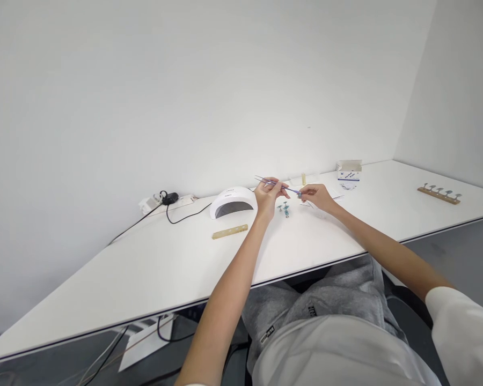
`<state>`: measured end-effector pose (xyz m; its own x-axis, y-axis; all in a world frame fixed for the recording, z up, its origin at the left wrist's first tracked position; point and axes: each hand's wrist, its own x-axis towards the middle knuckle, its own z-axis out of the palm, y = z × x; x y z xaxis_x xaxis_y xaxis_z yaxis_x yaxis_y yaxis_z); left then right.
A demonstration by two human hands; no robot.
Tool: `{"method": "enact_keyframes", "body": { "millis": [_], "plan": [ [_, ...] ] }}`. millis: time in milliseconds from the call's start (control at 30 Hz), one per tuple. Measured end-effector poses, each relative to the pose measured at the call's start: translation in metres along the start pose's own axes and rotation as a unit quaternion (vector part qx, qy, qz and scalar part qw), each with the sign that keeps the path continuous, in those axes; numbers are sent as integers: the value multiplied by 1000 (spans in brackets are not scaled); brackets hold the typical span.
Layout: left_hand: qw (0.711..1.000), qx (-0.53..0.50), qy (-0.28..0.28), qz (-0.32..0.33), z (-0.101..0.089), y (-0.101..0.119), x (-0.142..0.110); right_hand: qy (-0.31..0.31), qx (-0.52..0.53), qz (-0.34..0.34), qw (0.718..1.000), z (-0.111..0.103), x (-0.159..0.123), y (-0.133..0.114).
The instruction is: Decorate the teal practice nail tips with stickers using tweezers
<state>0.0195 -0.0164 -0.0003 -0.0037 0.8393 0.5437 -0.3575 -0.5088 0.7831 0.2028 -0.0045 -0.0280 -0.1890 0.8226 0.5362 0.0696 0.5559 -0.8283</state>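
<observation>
The bar (230, 231) and lamp (231, 196) lie to your left. Your left hand (269, 194) grips the tweezers (291, 190); loose stands (286, 213) below seemingly wait. One piece (299, 195), pinched in your right hand (314, 194), looks under way; the rack (438, 195), far right, looks filled.

Tweezers (291, 190) above table (165, 268), lamp (232, 194) left, strip (230, 232) before lamp, box (349, 176) and rack (438, 196) right

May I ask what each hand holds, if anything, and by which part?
The left hand holds a tweezer-like tool near its middle; the right hand, a small teal piece, gripped part unclear.
</observation>
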Motion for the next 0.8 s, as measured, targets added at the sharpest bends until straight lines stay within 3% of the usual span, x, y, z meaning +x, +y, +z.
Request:
{"method": "enact_keyframes", "body": {
  "millis": [800],
  "plan": [
    [999, 17, 24, 15, -4, 0, 3, 29, -23, -6, 999, 0, -1, -1]
  ]
}}
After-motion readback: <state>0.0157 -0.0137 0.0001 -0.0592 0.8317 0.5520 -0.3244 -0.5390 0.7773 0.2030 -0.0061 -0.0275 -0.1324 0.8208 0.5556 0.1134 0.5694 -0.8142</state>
